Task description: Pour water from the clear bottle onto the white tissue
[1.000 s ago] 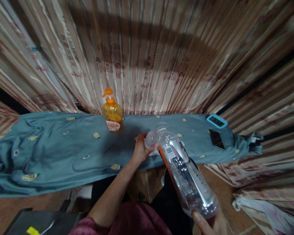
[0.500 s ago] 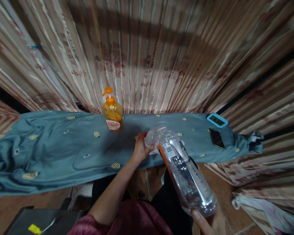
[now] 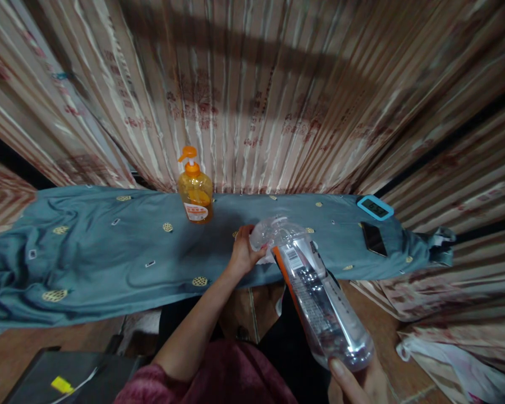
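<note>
A large clear plastic bottle [image 3: 315, 292] with an orange-edged label is tilted, its neck pointing away from me over the cloth-covered table [image 3: 109, 252]. My right hand [image 3: 357, 384] grips its base at the bottom of the view. My left hand [image 3: 242, 252] is closed on something white and crumpled right at the bottle's neck; the bottle hides most of it. An orange pump bottle [image 3: 196, 193] stands upright at the table's back edge, left of my left hand.
A blue-framed small device [image 3: 374, 207] and a dark phone [image 3: 372, 238] lie at the table's right end. Striped curtains [image 3: 252, 95] hang close behind the table. A dark box [image 3: 67, 381] sits on the floor at lower left, a white bag [image 3: 454, 370] at lower right.
Both hands and the bottle keep their pose. The view has shifted slightly, so the table and pump bottle sit a little higher in frame.
</note>
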The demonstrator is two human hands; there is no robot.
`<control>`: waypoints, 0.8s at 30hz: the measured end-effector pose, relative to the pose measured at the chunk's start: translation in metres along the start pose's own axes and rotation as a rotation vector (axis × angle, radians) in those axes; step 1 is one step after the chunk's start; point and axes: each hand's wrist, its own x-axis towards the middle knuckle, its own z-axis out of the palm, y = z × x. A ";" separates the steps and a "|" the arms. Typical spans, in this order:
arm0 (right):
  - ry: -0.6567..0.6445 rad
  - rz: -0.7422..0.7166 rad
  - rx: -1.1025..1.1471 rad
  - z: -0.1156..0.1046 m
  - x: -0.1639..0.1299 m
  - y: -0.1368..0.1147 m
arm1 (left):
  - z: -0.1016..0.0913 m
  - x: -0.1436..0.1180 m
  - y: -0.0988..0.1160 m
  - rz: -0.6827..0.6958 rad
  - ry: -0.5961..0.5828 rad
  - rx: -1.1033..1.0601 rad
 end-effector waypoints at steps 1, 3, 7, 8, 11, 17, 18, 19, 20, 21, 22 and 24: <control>0.000 -0.004 -0.009 0.000 0.000 0.000 | 0.000 0.000 0.001 -0.001 0.000 -0.003; 0.003 -0.019 -0.021 0.000 0.000 0.000 | 0.000 0.000 0.001 -0.004 0.003 -0.005; -0.008 -0.074 -0.008 -0.002 0.000 0.004 | 0.000 0.000 0.002 -0.004 0.003 0.001; -0.012 -0.090 -0.015 -0.002 0.000 0.006 | 0.000 0.000 0.002 -0.003 0.001 0.002; -0.008 -0.114 -0.047 -0.004 0.000 0.013 | 0.000 0.000 0.002 -0.003 -0.004 0.002; 0.004 -0.119 -0.048 -0.005 0.003 0.022 | 0.001 0.000 0.000 -0.010 0.002 0.002; 0.003 -0.123 -0.052 -0.005 0.003 0.021 | 0.001 0.000 -0.001 -0.009 0.004 0.002; 0.004 -0.127 -0.052 -0.005 0.003 0.020 | 0.001 0.000 -0.001 -0.008 0.006 0.003; 0.008 -0.132 -0.050 -0.004 0.002 0.019 | 0.001 0.000 -0.001 -0.008 0.006 0.003; 0.011 -0.134 -0.047 -0.004 0.002 0.018 | 0.001 0.000 0.000 -0.007 0.007 0.004; 0.012 -0.135 -0.042 -0.004 0.002 0.017 | 0.001 0.000 0.000 -0.006 0.006 0.004; 0.009 -0.135 -0.030 -0.003 0.001 0.016 | 0.000 0.000 0.001 -0.004 0.003 0.003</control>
